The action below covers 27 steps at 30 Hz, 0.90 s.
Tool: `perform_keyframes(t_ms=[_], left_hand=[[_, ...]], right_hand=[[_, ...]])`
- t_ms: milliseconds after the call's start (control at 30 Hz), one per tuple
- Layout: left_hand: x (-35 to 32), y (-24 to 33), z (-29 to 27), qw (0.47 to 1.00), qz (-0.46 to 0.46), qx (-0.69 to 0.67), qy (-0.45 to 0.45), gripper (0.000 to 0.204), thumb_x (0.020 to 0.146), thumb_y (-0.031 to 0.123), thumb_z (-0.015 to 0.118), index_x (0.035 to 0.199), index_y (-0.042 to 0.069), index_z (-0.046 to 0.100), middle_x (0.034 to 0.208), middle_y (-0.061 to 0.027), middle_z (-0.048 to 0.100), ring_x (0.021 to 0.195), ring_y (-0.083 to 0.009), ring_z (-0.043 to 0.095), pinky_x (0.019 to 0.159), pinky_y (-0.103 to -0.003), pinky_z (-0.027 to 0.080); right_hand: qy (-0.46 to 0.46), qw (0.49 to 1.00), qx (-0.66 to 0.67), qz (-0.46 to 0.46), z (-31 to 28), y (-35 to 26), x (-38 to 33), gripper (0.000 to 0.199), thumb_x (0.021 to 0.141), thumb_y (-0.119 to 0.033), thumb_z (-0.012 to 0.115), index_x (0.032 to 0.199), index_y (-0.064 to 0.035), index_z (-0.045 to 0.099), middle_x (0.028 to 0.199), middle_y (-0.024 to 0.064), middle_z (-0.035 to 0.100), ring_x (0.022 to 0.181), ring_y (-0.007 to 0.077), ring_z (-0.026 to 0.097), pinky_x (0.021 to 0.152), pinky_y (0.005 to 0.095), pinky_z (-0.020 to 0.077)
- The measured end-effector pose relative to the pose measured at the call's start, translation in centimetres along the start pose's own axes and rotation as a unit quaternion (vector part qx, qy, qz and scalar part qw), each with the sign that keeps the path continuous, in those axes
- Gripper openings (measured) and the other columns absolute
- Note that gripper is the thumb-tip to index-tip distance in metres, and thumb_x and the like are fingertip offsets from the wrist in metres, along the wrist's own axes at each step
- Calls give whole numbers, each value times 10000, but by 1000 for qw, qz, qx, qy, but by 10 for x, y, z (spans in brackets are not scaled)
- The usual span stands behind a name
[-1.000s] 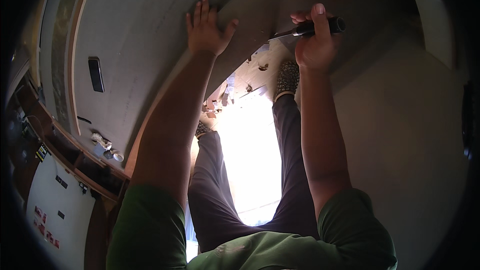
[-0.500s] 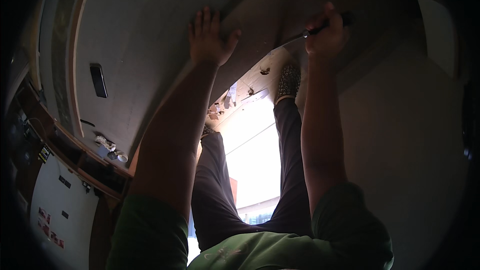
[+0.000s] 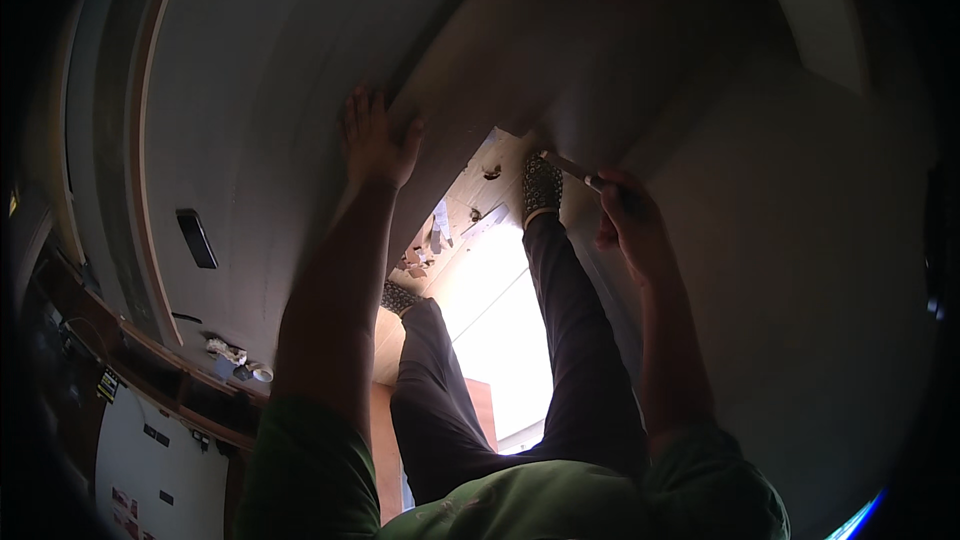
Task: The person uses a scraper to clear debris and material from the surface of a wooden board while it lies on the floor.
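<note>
My left hand (image 3: 376, 145) lies flat on the dark grey panel (image 3: 290, 90), close to its edge, with thumb and fingers apart. In my right hand (image 3: 635, 230) is a thin-bladed tool (image 3: 570, 168) with a dark handle, the fingers closed around it. Its blade points up and to the left, and the tip appears over my right shoe (image 3: 543, 185). Dim light hides whether the tip touches anything and what exact kind of blade it is.
A dark phone (image 3: 197, 238) rests on the panel at left. Crumpled white material and a roll (image 3: 260, 372) lie farther down it. Torn scraps (image 3: 420, 258) litter the floor between my feet. A pale panel (image 3: 815, 15) stands at the upper right.
My right hand has come down toward me with the tool, its blade swinging away from the panel's edge. The left hand sits lower and farther left in view; the whole view has shifted.
</note>
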<state>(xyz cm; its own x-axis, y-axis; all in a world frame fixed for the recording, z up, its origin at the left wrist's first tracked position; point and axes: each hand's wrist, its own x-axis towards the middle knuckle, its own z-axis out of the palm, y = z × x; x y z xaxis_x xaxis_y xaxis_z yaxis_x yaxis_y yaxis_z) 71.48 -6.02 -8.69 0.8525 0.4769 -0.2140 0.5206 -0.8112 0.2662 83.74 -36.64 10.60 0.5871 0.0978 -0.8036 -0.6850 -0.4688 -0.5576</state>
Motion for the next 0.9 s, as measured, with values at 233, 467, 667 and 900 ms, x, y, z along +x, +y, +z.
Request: perform_keyframes(t_ms=[233, 467, 667, 900], left_hand=[[1, -3, 4, 1000, -7, 21, -19, 798, 891, 598, 525, 1466, 67, 376, 1593, -156, 240, 1481, -341, 202, 1189, -529, 184], [1, -5, 7, 999, 11, 28, -10, 811, 896, 621, 488, 1470, 60, 373, 1592, -167, 238, 1479, -346, 209, 1184, -550, 179], [1, -5, 3, 999, 2, 49, -16, 818, 895, 638, 468, 1470, 64, 378, 1595, -168, 232, 1479, -348, 208, 1181, -556, 182], [0, -1, 3, 999, 4, 46, -5, 816, 893, 645, 463, 1464, 65, 391, 1595, -159, 236, 1478, -341, 211, 1182, -552, 182]], right_hand=[[-101, 893, 439, -9, -24, 10, -10, 484, 962, -179, 600, 1396, -74, 414, 949, 132, 643, 700, 211, 665, 590, 320, 581], [98, 883, 437, -138, 16, -24, 34, 348, 939, -105, 597, 1264, -34, 495, 831, 116, 600, 566, 201, 579, 450, 313, 464], [88, 852, 515, -46, 45, -21, 77, 138, 954, -183, 583, 935, -89, 483, 700, 64, 526, 536, 203, 562, 438, 354, 438], [91, 849, 518, 46, 93, -50, 110, 268, 996, -351, 533, 858, -127, 486, 602, 38, 474, 470, 203, 496, 431, 353, 394]])
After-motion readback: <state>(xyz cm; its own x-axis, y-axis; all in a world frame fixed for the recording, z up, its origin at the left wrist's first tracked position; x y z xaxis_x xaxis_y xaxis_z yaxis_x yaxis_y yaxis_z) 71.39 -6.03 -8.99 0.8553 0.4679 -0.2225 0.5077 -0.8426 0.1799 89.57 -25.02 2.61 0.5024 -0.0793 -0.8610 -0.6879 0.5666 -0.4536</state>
